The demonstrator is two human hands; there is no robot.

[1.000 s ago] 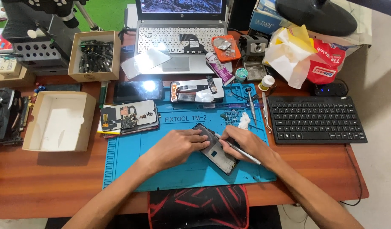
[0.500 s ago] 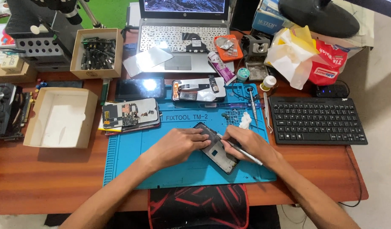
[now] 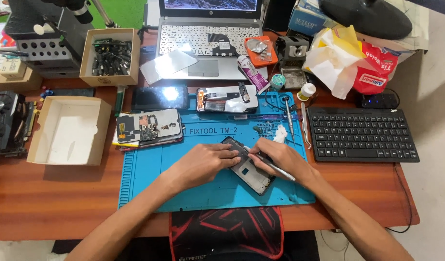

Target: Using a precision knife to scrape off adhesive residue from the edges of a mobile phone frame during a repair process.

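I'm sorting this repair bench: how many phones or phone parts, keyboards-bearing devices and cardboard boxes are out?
Phones or phone parts: 4, the opened phone under the hands, the stacked boards, the dark phone, the open frame
Laptop and black keyboard: 2
Open cardboard boxes: 2, white-lined and parts-filled
Total: 8

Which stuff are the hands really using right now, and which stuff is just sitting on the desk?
In use:
left hand steadying the opened phone
right hand holding a thin metal tool
blue work mat under them

Just lying about:
laptop
black keyboard
empty white box
box of black parts
other opened phone
tweezers
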